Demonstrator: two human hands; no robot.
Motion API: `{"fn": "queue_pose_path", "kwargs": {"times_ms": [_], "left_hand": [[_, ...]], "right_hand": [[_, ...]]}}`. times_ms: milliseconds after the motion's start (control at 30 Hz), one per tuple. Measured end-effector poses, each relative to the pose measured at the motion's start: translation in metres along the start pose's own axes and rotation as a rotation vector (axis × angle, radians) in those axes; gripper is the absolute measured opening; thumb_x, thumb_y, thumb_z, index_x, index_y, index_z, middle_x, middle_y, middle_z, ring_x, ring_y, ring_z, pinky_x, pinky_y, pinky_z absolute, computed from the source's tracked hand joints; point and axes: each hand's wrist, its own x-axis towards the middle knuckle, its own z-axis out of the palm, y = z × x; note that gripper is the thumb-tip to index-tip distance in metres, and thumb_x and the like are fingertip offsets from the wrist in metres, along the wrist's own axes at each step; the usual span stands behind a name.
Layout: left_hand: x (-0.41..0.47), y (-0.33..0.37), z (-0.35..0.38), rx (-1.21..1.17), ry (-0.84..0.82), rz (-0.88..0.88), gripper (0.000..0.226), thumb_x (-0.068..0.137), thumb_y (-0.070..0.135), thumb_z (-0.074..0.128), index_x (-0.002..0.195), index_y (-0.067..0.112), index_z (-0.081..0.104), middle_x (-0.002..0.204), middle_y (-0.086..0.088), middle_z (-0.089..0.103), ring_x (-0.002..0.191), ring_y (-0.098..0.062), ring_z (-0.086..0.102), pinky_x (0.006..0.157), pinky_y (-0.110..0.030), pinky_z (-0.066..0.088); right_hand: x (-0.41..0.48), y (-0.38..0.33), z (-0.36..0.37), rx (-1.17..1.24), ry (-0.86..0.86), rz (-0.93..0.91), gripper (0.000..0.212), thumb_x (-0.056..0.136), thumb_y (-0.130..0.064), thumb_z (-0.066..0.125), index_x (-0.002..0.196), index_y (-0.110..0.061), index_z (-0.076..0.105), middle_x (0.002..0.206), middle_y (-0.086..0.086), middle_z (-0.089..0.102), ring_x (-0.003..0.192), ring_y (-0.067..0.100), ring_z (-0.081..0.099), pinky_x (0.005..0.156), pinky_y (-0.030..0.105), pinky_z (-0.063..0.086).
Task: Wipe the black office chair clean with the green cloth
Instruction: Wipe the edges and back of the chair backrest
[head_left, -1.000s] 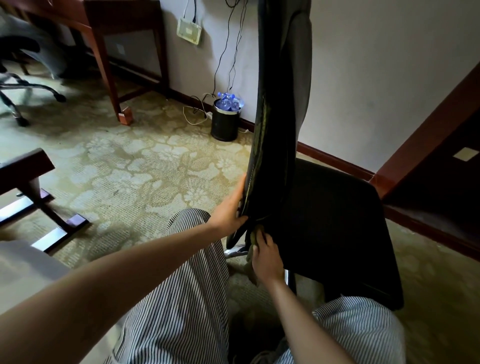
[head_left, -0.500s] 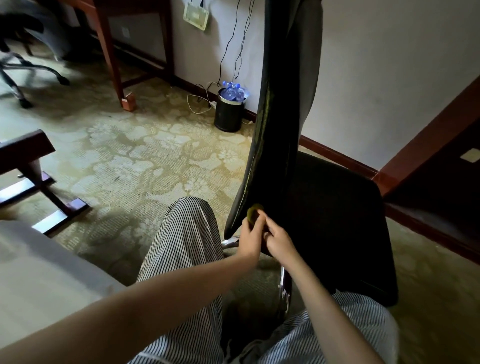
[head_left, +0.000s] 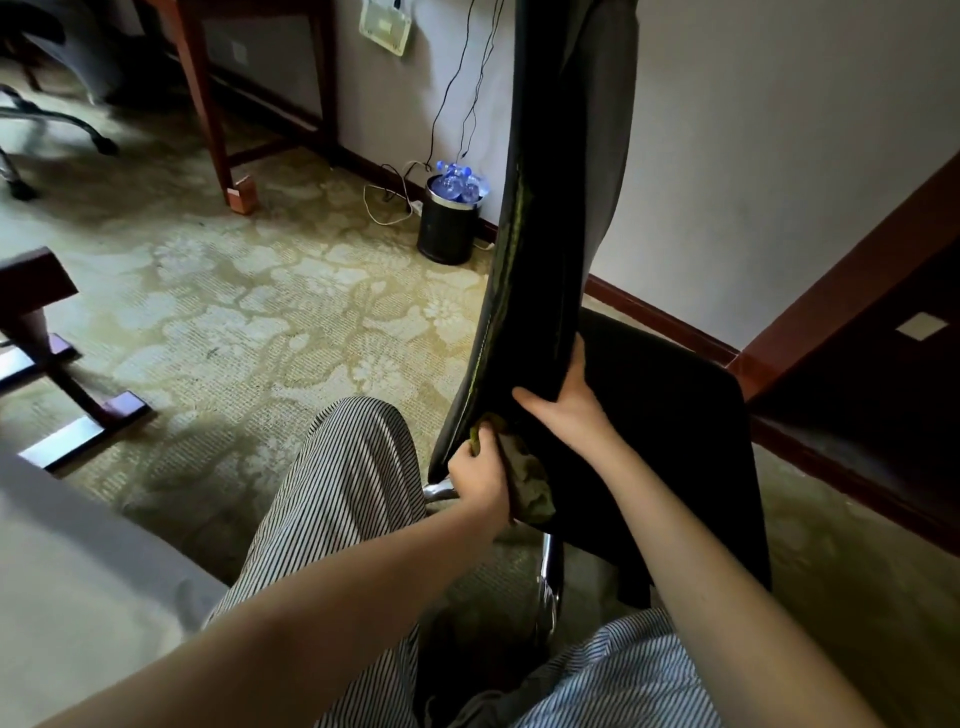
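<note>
The black office chair stands right in front of me, its tall backrest (head_left: 540, 260) seen edge-on and its seat (head_left: 675, 441) to the right of it. My left hand (head_left: 480, 467) grips the crumpled green cloth (head_left: 532, 486) against the bottom of the backrest, just above the chrome frame (head_left: 550, 587). My right hand (head_left: 566, 400) holds the lower part of the backrest, thumb on the near face and fingers wrapped behind it. Part of the cloth is hidden under my left hand.
A black waste bin (head_left: 449, 223) full of plastic bottles stands by the wall behind the chair, with cables hanging above it. A wooden desk leg (head_left: 213, 104), a second office chair (head_left: 47, 119), a wooden rack (head_left: 41, 332) and a bed corner (head_left: 78, 571) lie left.
The cloth passed from my right hand to my left hand. My left hand left the backrest's edge, and my right hand moved up and took hold of the backrest.
</note>
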Motion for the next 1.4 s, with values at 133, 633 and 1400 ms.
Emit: {"fn": "queue_pose_path", "kwargs": {"times_ms": [133, 633, 1400], "left_hand": [[0.001, 0.008, 0.012, -0.12, 0.046, -0.164, 0.03, 0.092, 0.029, 0.052, 0.081, 0.003, 0.062, 0.077, -0.008, 0.058, 0.079, -0.025, 0.054, 0.077, -0.033, 0.044], [-0.002, 0.006, 0.044, -0.193, 0.267, 0.003, 0.013, 0.088, 0.006, 0.056, 0.098, 0.001, 0.062, 0.096, -0.014, 0.065, 0.088, -0.025, 0.056, 0.075, -0.022, 0.038], [0.007, 0.009, 0.04, -0.277, 0.243, -0.061, 0.025, 0.093, 0.025, 0.052, 0.11, 0.008, 0.056, 0.107, -0.007, 0.06, 0.104, -0.027, 0.055, 0.086, -0.028, 0.04]], "right_hand": [[0.004, -0.001, 0.0, -0.081, -0.007, 0.035, 0.09, 0.092, -0.017, 0.057, 0.148, -0.028, -0.012, 0.15, 0.007, 0.032, 0.132, 0.026, 0.039, 0.106, 0.037, 0.033], [0.016, 0.011, 0.008, -0.23, 0.029, 0.01, 0.077, 0.097, -0.018, 0.047, 0.149, -0.025, -0.009, 0.118, 0.01, 0.058, 0.085, 0.013, 0.057, 0.072, 0.019, 0.043], [0.011, 0.015, 0.006, -0.129, 0.032, 0.0, 0.074, 0.097, -0.016, 0.047, 0.15, -0.031, -0.003, 0.145, 0.005, 0.04, 0.128, 0.025, 0.046, 0.098, 0.033, 0.042]]}}
